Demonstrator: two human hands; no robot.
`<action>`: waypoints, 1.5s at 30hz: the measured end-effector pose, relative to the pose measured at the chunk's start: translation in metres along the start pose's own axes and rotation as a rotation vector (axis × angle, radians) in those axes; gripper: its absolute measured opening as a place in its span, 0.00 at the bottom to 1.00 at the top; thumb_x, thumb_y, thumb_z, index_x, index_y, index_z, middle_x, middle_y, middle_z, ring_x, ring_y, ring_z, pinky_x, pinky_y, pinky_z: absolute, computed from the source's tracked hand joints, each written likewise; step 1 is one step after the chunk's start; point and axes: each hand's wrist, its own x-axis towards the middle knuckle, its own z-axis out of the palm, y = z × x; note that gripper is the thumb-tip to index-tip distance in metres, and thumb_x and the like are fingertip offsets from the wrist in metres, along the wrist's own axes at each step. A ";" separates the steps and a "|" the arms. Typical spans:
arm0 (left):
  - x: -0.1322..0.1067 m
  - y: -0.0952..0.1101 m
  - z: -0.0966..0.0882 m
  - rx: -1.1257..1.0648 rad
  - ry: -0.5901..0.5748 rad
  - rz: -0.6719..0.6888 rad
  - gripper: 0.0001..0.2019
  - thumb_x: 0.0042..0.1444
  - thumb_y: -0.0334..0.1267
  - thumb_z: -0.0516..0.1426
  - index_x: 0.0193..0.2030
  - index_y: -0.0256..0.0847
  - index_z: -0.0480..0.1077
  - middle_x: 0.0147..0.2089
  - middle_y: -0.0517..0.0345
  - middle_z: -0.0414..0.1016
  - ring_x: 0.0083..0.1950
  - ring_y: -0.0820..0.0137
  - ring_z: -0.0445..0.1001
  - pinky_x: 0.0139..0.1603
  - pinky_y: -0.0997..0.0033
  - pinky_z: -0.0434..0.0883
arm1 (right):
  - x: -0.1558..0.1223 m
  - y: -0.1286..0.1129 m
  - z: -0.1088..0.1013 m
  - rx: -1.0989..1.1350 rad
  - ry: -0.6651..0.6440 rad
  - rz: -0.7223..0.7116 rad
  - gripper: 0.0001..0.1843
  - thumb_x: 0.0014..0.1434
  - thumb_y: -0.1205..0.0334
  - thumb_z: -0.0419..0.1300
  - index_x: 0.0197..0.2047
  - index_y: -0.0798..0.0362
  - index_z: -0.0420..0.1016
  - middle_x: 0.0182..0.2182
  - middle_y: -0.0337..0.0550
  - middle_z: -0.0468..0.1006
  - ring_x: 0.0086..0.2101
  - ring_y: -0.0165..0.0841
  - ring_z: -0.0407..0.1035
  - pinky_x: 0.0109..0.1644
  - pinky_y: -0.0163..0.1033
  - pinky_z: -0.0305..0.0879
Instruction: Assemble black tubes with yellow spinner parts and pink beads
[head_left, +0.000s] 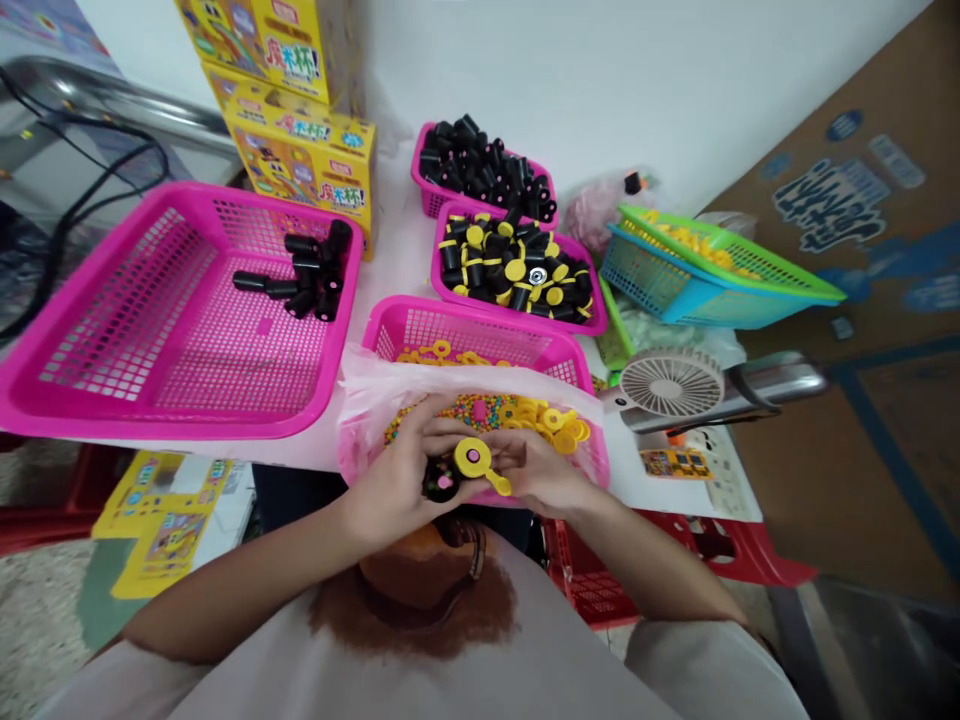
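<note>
— What do the hands hold at this moment?

— From my station I see both hands close together, just in front of the person's chest. The left hand (394, 485) is curled around a small black tube (441, 483), and the open top of the tube shows something pink inside. The right hand (544, 470) is mostly closed, and its fingers pinch a yellow cap (474, 459) with a pink centre. The cap is tilted and sits just beside the top of the tube. I cannot tell if the two touch.

— And where is this, relative to the baskets?

— Directly at the near edge of a small pink basket (465, 330) on the white surface (397, 250). This basket has a pink plastic bag (360, 400) in it, with tiny coloured beads (465, 410) and loose yellow caps (559, 420).

— What else is around?

— Behind it stands a basket of capped tubes (517, 265), black with yellow tops, and farther back a basket of plain black tubes (487, 170). To the left I see a large pink basket (150, 330) with only a few black tubes (307, 275) in its far corner. Yellow boxes (300, 150) are stacked behind it. On the right, a green basket (750, 260) sits in a blue basket (652, 285), and a small white fan (671, 382) lies near them.
</note>
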 end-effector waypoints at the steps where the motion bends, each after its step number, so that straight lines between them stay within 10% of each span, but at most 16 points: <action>1: 0.000 -0.001 0.000 0.006 0.001 0.000 0.39 0.64 0.39 0.66 0.71 0.47 0.45 0.50 0.49 0.83 0.57 0.58 0.85 0.57 0.56 0.83 | 0.001 0.001 -0.001 -0.006 0.002 0.008 0.31 0.36 0.57 0.85 0.45 0.52 0.86 0.40 0.44 0.88 0.40 0.34 0.83 0.49 0.37 0.78; 10: -0.002 -0.010 0.002 0.117 0.017 0.086 0.36 0.66 0.42 0.64 0.72 0.44 0.47 0.51 0.46 0.83 0.59 0.56 0.84 0.57 0.55 0.83 | 0.010 0.006 0.007 -0.015 0.053 -0.067 0.30 0.35 0.42 0.83 0.38 0.52 0.87 0.32 0.41 0.87 0.34 0.32 0.80 0.42 0.36 0.77; 24: -0.007 -0.019 0.006 0.046 0.048 -0.053 0.41 0.67 0.39 0.63 0.76 0.48 0.40 0.57 0.46 0.83 0.66 0.57 0.79 0.63 0.48 0.79 | 0.012 -0.017 0.030 0.004 0.060 0.020 0.22 0.47 0.49 0.80 0.40 0.53 0.84 0.37 0.42 0.86 0.35 0.34 0.81 0.45 0.42 0.81; 27: -0.002 -0.014 0.000 -0.082 0.166 -0.067 0.43 0.67 0.40 0.64 0.77 0.48 0.40 0.58 0.46 0.83 0.67 0.59 0.78 0.67 0.50 0.76 | 0.016 -0.049 0.008 -0.213 0.182 -0.239 0.23 0.51 0.50 0.78 0.48 0.48 0.84 0.42 0.43 0.86 0.42 0.35 0.81 0.51 0.45 0.81; 31: 0.001 -0.007 -0.007 -0.152 0.260 -0.169 0.30 0.63 0.37 0.66 0.67 0.45 0.57 0.34 0.65 0.81 0.43 0.67 0.86 0.49 0.66 0.80 | 0.051 -0.100 -0.056 -0.587 0.646 -0.773 0.33 0.55 0.41 0.73 0.59 0.46 0.77 0.52 0.46 0.83 0.52 0.39 0.79 0.63 0.52 0.75; 36: 0.001 -0.003 -0.010 -0.089 0.150 -0.237 0.29 0.61 0.37 0.66 0.63 0.43 0.58 0.29 0.71 0.74 0.31 0.72 0.78 0.38 0.71 0.75 | 0.075 -0.130 -0.107 -0.836 0.725 -0.739 0.54 0.56 0.35 0.69 0.76 0.46 0.53 0.74 0.56 0.61 0.70 0.44 0.63 0.72 0.58 0.63; 41: 0.002 -0.006 -0.010 -0.010 0.077 -0.216 0.33 0.64 0.40 0.63 0.66 0.44 0.46 0.35 0.66 0.72 0.35 0.70 0.79 0.36 0.70 0.75 | 0.007 -0.125 -0.061 -0.864 0.556 -0.653 0.21 0.68 0.45 0.62 0.57 0.47 0.78 0.45 0.46 0.86 0.45 0.36 0.82 0.53 0.46 0.79; 45: -0.001 -0.015 -0.008 0.042 -0.004 -0.094 0.24 0.69 0.36 0.57 0.63 0.47 0.46 0.45 0.58 0.69 0.47 0.66 0.80 0.44 0.64 0.80 | -0.024 -0.099 -0.022 -1.406 0.099 -0.257 0.09 0.68 0.54 0.65 0.42 0.49 0.84 0.34 0.41 0.86 0.33 0.32 0.79 0.41 0.38 0.73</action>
